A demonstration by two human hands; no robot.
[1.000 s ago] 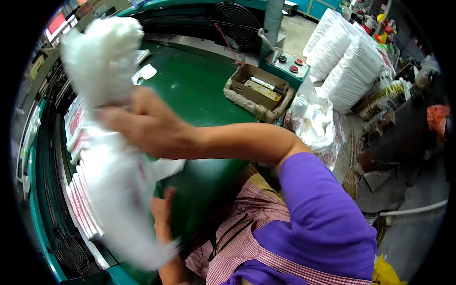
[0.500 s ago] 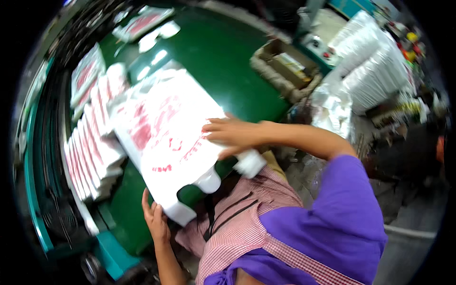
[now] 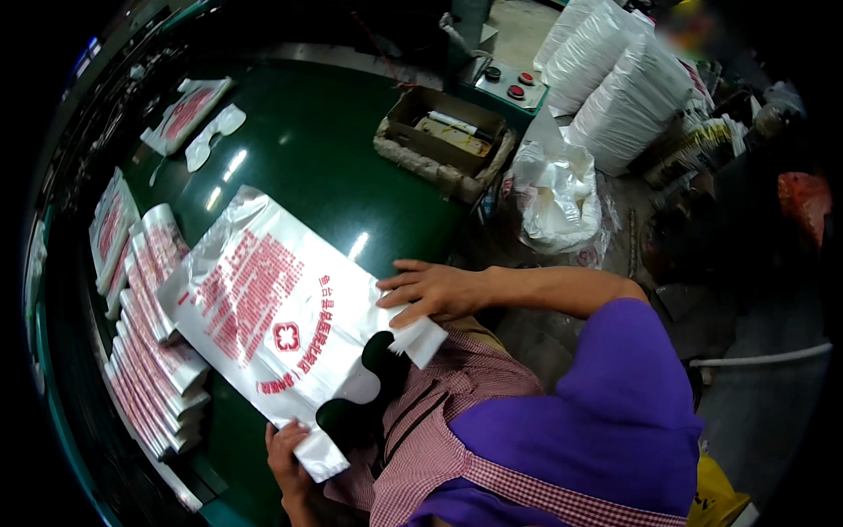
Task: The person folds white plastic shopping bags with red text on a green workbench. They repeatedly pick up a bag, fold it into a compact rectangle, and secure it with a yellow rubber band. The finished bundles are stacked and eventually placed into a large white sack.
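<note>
A white plastic carrier bag (image 3: 263, 299) with red print, seemingly a stack of several, lies slantwise on a green tabletop (image 3: 307, 114). Its two handle straps and cut-out mouth point toward me. My left hand (image 3: 290, 457) holds the edge at the left strap, its fingertips curled over the top. Across the right edge, just above the right strap, my right hand (image 3: 435, 292) rests flat with fingers spread. Left of the bag, rolled or folded printed bags (image 3: 158, 378) overlap in a row, partly tucked beside its far corner.
More printed bags (image 3: 189, 114) and a white cut-off piece (image 3: 213, 136) lie at the far left. A padded-rim box (image 3: 443, 140) sits at the table's right edge near a button panel (image 3: 505, 83). Large white sacks (image 3: 623, 97) and an open white bag (image 3: 558, 198) stand beyond.
My left hand's fingers have closed over the left strap, where they were upright beside it. My right hand stays on the right edge. The view has shifted, and the bag looks flatter.
</note>
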